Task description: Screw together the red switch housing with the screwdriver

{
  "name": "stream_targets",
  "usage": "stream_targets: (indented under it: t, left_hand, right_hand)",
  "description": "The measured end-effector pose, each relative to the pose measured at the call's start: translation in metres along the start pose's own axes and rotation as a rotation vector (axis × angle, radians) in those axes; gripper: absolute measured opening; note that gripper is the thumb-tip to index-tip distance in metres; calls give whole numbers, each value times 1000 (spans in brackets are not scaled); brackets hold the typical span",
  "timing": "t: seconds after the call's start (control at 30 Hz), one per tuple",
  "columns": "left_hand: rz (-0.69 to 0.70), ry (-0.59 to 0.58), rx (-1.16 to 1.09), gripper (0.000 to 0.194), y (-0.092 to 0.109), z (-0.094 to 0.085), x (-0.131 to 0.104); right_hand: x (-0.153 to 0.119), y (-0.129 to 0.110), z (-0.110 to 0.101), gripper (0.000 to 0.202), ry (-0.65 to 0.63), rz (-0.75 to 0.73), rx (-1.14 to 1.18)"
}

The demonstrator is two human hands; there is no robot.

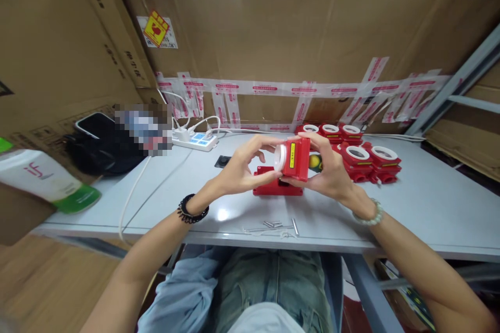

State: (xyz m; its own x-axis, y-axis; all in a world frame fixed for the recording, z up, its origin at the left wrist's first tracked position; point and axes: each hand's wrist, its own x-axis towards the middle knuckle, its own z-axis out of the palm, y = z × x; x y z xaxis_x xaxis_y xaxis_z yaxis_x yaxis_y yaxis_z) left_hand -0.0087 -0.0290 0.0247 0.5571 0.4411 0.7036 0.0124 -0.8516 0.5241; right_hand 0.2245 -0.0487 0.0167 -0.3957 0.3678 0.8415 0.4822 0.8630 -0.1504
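A red housing (296,161) with a yellow label and a white round rim is held up on its side between my hands. My left hand (246,164) is closed on it from the white rim's side, thumb below and fingers above. From the right, my right hand (330,169) grips its square red edge. Just under it, a red base piece (277,188) lies on the table, partly covered by the housing. Near the table's front edge lie several small metal pins (273,224) and a thin metal rod (269,229).
Several similar red housings (357,154) stand at the back right. A power strip (195,139) with plugged-in cables sits at the back left. A phone (95,125) rests on a black bag (88,153); a white and green tube (47,179) is farther left. Cardboard (265,26) walls the back.
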Motion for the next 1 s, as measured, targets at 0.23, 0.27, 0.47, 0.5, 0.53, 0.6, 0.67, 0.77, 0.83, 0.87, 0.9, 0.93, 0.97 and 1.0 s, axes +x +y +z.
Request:
stream_targets:
  t: [0.23,0.27,0.47,0.5,0.53,0.6,0.67,0.77,0.83,0.87,0.9,0.93,0.97,1.0]
  left_hand:
    - [-353,83,-373,34,-1,14,2]
    - [-416,94,-407,33,-2,17,2]
    - [-670,80,-592,43,-1,23,5]
    - [-692,59,-628,45,0,23,6]
    - [-720,32,-658,47,0,22,7]
    - [-796,-50,-698,52,0,20,7]
    - [-876,-171,-715,58,-2,17,7]
    - [-907,-299,-605,65,-7,13,2]
    - [-829,-188,-398,69,-8,12,-1]
    - [-737,-93,-285,67,-7,12,-2]
    - [-612,-13,-184,62,-6,12,-4]
    - [-465,39,-103,57,-5,13,-4]
    - [-312,55,-43,56,-3,14,-5]
    - [-177,45,0,60,-3,14,-5]
  right_hand:
    - [3,-2,-1,79,3,-191,-190]
    - [4,-2,0,76,-12,-231,-230]
    - [3,-6,1,56,-66,-350,-434]
    - [3,-8,2,54,-73,-364,-464]
    - [3,-10,2,53,-82,-377,-488]
    - [3,-14,2,50,-100,-397,-501]
    - [4,-17,3,48,-109,-406,-482]
    - [3,-15,5,48,-119,-398,-452]
    - [2,-11,6,51,-101,-358,-437]
    - [2,-8,6,53,-84,-325,-422]
    - [1,-5,7,56,-65,-288,-399]
    - [1,-3,6,59,-47,-252,-365]
    - [1,-1,6,62,-30,-219,-322]
    - [1,1,5,66,-15,-188,-273]
